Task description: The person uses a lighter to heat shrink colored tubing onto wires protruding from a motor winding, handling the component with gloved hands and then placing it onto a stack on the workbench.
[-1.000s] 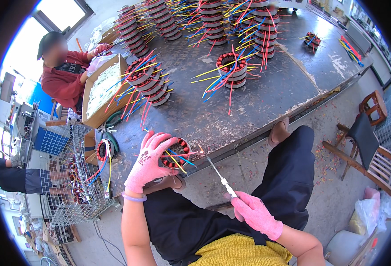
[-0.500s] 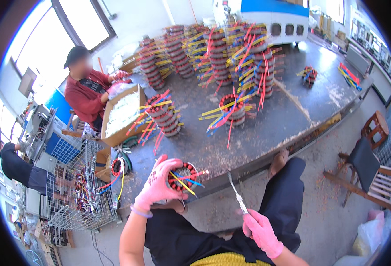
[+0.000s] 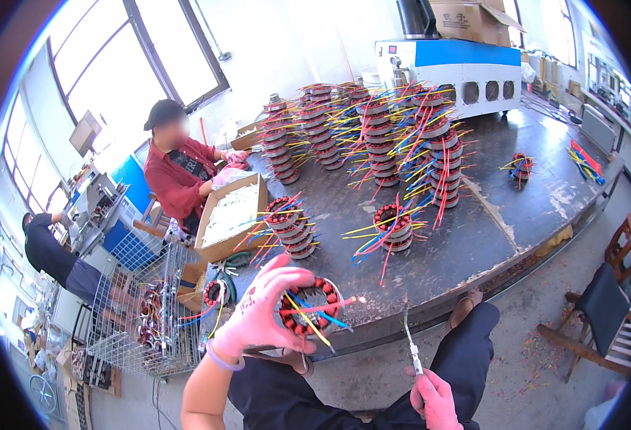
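In a pink glove, my left hand (image 3: 258, 308) grips a motor stator (image 3: 325, 290) by its side, over the table's near edge. The stator is a grey metal ring with red coils inside. Yellow, blue and red wire leads stick out of its middle toward the right. My right hand (image 3: 434, 401), also gloved in pink, is closed around a slender metal tool (image 3: 413, 350) with a pale handle. Its thin tip points up and away, apart from the stator. The tool's exact kind cannot be made out.
Stacks of stators (image 3: 378, 136) stand on the dark table (image 3: 459, 251), with a shorter stack (image 3: 294, 233) nearer. A cardboard box (image 3: 222, 251) and a wire cage (image 3: 126, 344) are at left. A co-worker in red (image 3: 179, 168) sits beyond the box. A chair (image 3: 595, 301) stands right.
The view has tilted up, so the table appears lower. The stator in my left hand looks larger and closer. My right hand with the tool sits slightly lower and further right in the picture.
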A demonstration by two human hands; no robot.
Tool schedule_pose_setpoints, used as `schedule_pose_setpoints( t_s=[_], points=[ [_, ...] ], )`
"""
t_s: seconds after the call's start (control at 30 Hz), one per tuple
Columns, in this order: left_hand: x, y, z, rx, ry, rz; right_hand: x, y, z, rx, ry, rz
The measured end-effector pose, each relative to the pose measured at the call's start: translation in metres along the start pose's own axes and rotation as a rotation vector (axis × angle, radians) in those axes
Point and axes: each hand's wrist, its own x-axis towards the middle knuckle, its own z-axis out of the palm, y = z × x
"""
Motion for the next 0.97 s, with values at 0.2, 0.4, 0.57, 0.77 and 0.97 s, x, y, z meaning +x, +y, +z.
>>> schedule_pose_setpoints(
  t_s=[0.2,0.4,0.57,0.77,0.97],
  points=[
    [0.017,-0.070,-0.035,0.056,0.173,-0.312,0.003,-0.014,0.001,-0.016,0.028,-0.008],
    [0.058,-0.144,-0.056,-0.257,0.314,-0.434,0.009,-0.012,0.007,-0.053,0.055,-0.040],
    [0.078,-0.181,-0.045,-0.165,0.244,-0.479,0.014,-0.009,0.013,-0.064,0.069,-0.043],
    [0.081,-0.198,-0.023,-0.254,0.238,-0.486,0.015,-0.004,0.007,-0.083,0.057,-0.045],
    [0.077,-0.210,-0.024,-0.194,0.200,-0.498,0.014,-0.003,0.008,-0.067,0.041,-0.040]
  ],
)
